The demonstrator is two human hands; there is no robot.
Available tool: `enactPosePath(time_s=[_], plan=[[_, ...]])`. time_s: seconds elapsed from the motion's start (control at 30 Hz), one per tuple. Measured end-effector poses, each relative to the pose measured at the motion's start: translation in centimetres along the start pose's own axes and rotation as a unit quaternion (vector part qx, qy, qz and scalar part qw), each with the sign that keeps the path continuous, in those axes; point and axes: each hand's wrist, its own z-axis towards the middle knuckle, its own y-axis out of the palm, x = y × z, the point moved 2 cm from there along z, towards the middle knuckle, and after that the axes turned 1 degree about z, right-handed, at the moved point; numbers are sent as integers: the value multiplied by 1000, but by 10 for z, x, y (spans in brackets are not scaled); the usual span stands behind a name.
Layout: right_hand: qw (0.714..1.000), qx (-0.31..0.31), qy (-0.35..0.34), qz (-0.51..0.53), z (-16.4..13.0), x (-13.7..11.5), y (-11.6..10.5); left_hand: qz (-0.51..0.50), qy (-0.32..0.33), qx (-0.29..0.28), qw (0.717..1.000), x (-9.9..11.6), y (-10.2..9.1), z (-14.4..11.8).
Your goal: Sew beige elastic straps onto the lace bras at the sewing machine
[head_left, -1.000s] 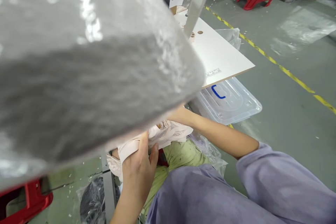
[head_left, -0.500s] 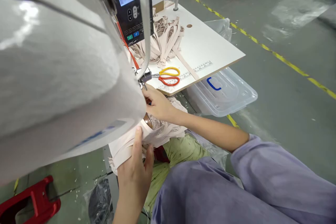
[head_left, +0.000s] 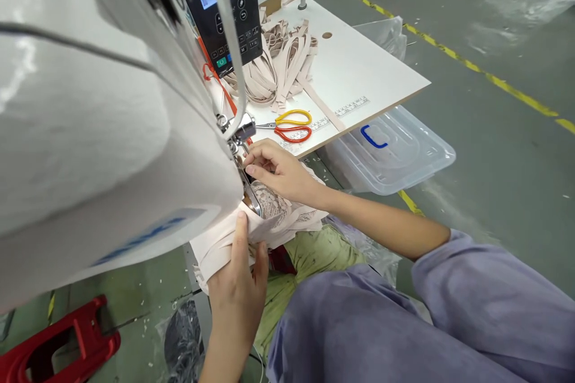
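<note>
The white sewing machine (head_left: 148,191) fills the left side, its needle area close to my hands. Beige fabric with lace (head_left: 278,206) hangs around the machine's narrow metal arm (head_left: 252,200). My left hand (head_left: 240,290) holds the fabric's near part, index finger stretched along the top and thumb apart; its other fingers are partly hidden. Beside the needle area, above the lace, my right hand (head_left: 285,173) has curled fingers with thumb and forefinger close together. Whatever is between them, if anything, is too small to make out.
A white table (head_left: 372,72) carries scissors (head_left: 291,125) with yellow and red handles and a pile of beige straps (head_left: 287,66). A control panel (head_left: 229,18) stands above it. Below are a clear lidded box (head_left: 404,149) and a red stool (head_left: 67,341).
My right hand has drawn back slightly from the needle area, and more of the metal arm shows. My left hand stays on the fabric. The view has shifted a little.
</note>
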Motion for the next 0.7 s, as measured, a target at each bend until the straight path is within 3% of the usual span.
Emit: enactPosePath(time_s=[0.2,0.37,0.5,0.7], plan=[[1000,-4,13,12,-5,-6,-3,30,16,-21,999,8,1,4],[999,-12,40,12,-8,-13,-5,51,46,-3,998,14,2,8],[998,-11,63,20,-12,-15,-7,49,32,-18,998,16,4,6],[994,-21,104,39,-23,-15,-7,11,-16,20,1000,13,4,-5]])
